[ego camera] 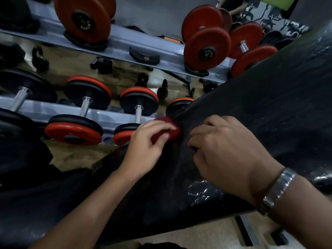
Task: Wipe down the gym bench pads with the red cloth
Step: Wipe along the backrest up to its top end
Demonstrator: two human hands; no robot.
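A black gym bench pad (260,112) runs from the lower left up to the right, with wet shiny patches on it. My left hand (145,148) grips a bunched red cloth (168,127) at the pad's left edge, near the gap between two pad sections. My right hand (222,153), with a metal watch on the wrist, rests on the pad just right of the cloth. Its fingers are curled down onto the pad surface; whether they pinch anything is hidden.
A grey two-tier dumbbell rack (125,45) stands behind the bench, loaded with red and black dumbbells (82,112). Small kettlebells (162,90) sit on the tan floor (71,155). Bench frame parts (249,232) show at the lower right.
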